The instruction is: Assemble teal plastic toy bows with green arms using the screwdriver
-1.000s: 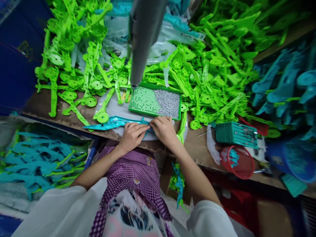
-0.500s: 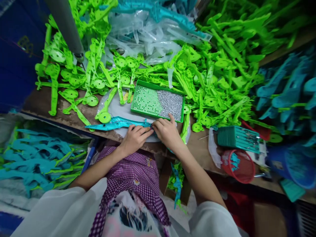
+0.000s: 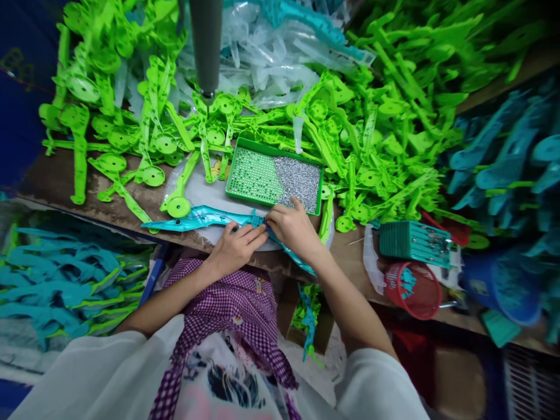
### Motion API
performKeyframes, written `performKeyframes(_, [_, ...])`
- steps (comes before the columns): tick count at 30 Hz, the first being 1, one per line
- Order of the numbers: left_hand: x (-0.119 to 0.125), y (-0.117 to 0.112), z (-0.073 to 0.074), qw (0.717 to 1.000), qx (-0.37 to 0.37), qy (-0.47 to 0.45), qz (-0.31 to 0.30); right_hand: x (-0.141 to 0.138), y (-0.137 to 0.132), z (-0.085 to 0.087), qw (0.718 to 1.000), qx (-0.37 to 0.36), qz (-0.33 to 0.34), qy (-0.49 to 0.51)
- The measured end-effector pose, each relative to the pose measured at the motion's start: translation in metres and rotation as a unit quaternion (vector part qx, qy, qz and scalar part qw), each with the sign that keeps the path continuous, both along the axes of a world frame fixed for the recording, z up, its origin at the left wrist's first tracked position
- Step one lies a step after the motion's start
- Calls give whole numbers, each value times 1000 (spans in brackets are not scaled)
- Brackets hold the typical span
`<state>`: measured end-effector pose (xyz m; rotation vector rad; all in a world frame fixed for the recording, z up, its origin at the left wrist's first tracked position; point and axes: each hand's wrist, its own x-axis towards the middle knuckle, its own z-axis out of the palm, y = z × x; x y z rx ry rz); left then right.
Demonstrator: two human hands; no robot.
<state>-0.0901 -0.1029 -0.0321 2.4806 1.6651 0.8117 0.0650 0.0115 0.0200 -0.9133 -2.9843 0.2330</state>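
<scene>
A long blue plastic shell (image 3: 199,219) with a thin dark wire along it lies across the front edge of the bench. My left hand (image 3: 238,248) presses its closed fingers on the shell's near side. Opposite it, my right hand (image 3: 294,230) bends its thumb and fingers in a pinch at the middle of the shell. Whatever small piece sits between those fingertips is hidden. Just behind my right hand is a green tray (image 3: 254,175), with many small silver screws (image 3: 300,181) heaped in its right half.
A grey electric screwdriver (image 3: 205,52) hangs tip down above the bench. Bright green plastic parts (image 3: 389,134) pile up behind and on both sides. At right stand a red basket (image 3: 413,291), stacked teal trays (image 3: 413,242) and a blue bucket (image 3: 503,291). Blue shells (image 3: 65,280) lie lower left.
The hanging screwdriver has shifted right in the view, while the bench scene has slid slightly left. Both hands stay at the middle of the blue shell, whose right end now shows more.
</scene>
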Motion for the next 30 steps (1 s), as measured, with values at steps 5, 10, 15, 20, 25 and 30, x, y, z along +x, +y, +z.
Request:
performKeyframes(5, [1, 0, 3, 999, -41, -14, 8, 12, -1, -4, 993, -76, -16, 85])
performKeyframes(10, [2, 1, 3, 997, -76, -8, 26, 29, -9, -7, 980, -149, -20, 131])
performKeyframes(15, [4, 5, 6, 992, -102, -24, 67, 25, -9, -12, 977, -139, -50, 150])
performKeyframes(20, [2, 8, 15, 989, -138, -25, 56, 21, -9, -15, 976, -142, -67, 151])
performKeyframes(25, [-1, 7, 16, 990, -134, -13, 41, 21, -8, -18, 971, -140, -84, 177])
performKeyframes(30, [0, 5, 10, 992, -111, -10, 50, 25, -12, -3, 930, -184, -149, 280])
